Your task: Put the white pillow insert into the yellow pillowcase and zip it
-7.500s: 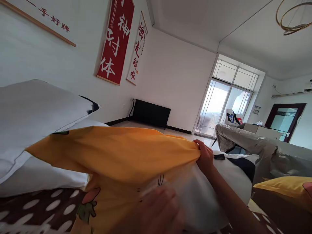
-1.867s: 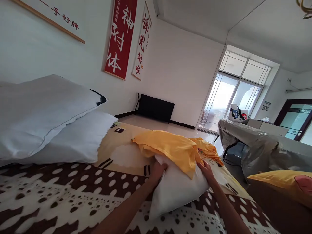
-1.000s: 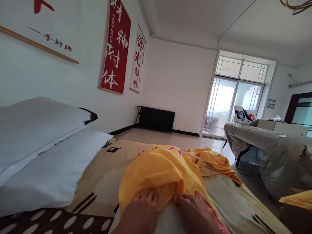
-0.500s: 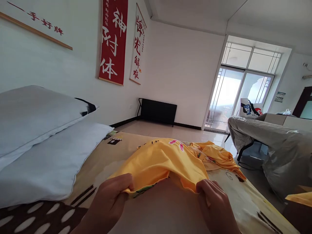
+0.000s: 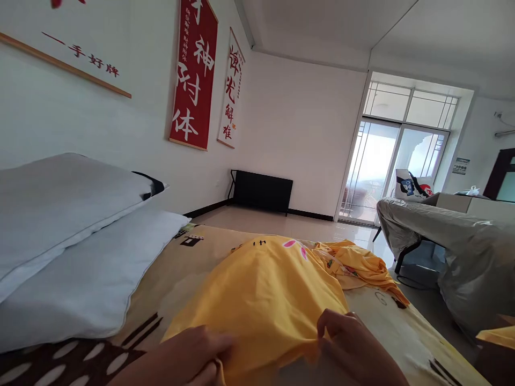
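A yellow pillowcase (image 5: 265,300) with pink and black print is spread out before me, bulging over something beneath it. My left hand (image 5: 197,348), slightly blurred, is closed on its near left edge. At the near right edge, my right hand (image 5: 341,335) pinches the fabric between thumb and fingers. A pale, smooth surface (image 5: 295,372), probably a pillow, shows just under the near edge; most of it is hidden. Past the right side of the pillowcase lies a crumpled yellow printed cloth (image 5: 358,262).
Two white pillows (image 5: 72,198) are stacked on the left of the patterned bed sheet (image 5: 161,284). To the right stands furniture wrapped in grey plastic (image 5: 462,252). A black folded panel (image 5: 261,190) leans by the far wall. Yellow material (image 5: 497,338) shows at the lower right edge.
Both hands have drawn the near edge of the pillowcase closer to me, the left hand lower. More of the pale thing is now covered. The view has tilted slightly upward.
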{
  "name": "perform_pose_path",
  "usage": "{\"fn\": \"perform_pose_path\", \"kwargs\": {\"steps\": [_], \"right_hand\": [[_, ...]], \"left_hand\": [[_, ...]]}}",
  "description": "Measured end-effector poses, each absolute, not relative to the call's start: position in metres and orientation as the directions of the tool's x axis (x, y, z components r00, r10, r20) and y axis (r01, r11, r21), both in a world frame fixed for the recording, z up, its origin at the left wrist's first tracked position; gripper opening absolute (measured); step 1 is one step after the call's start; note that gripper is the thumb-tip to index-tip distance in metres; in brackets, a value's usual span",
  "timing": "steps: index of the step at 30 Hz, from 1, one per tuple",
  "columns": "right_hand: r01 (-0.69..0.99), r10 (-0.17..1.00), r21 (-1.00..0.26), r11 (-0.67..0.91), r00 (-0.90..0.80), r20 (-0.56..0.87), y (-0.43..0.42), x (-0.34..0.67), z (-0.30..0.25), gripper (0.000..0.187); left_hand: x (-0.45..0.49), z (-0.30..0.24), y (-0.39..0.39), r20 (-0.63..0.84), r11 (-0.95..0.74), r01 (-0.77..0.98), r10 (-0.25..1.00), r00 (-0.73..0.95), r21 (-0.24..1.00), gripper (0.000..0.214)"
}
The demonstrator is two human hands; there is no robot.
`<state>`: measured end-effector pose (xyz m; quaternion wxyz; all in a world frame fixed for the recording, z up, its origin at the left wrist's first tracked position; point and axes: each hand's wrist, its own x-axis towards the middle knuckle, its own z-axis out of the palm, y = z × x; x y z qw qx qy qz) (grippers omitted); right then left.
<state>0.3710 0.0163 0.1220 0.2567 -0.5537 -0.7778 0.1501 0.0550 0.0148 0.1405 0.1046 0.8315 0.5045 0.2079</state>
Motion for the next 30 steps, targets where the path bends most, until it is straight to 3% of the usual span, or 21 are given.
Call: {"fn": "perform_pose_path", "kwargs": {"steps": [3,5,7,11,15,18,22,30], "right_hand": [[0.816,0.96,-0.525,0.241,-0.28,0.006,0.021,0.374,0.121,0.05],[0.82,0.952,-0.521,0.237,-0.304,-0.046,0.021,0.38,0.118,0.058],[0.826,0.956,-0.504,0.251,-0.294,-0.006,0.022,0.388,0.117,0.055],[0.915,0.972,-0.344,0.211,-0.159,0.173,0.033,0.409,0.116,0.04],[0.964,0.962,-0.241,0.112,-0.044,0.269,0.046,0.419,0.117,0.047],[0.947,0.956,-0.259,0.188,-0.115,0.271,0.056,0.412,0.113,0.045],[0.856,0.921,-0.351,0.38,-0.313,0.234,0.073,0.397,0.097,0.03],[0.784,0.938,-0.551,0.285,-0.109,0.33,0.091,0.396,0.082,0.027]], "left_hand": [[0.062,0.15,0.012,0.081,-0.51,0.729,0.84,0.537,0.457,0.03],[0.061,0.15,0.017,0.088,-0.501,0.73,0.847,0.525,0.466,0.051],[0.056,0.145,0.025,0.125,-0.471,0.755,0.874,0.469,0.457,0.059],[0.051,0.136,0.043,0.187,-0.41,0.801,0.912,0.365,0.437,0.033],[0.056,0.134,0.053,0.22,-0.49,0.762,0.871,0.438,0.423,0.023],[0.061,0.128,0.058,0.278,-0.545,0.728,0.838,0.469,0.416,0.014],[0.074,0.117,0.068,0.288,-0.572,0.641,0.817,0.5,0.511,0.015],[0.091,0.092,0.088,0.448,-0.485,0.509,0.871,0.203,0.711,0.026]]}}
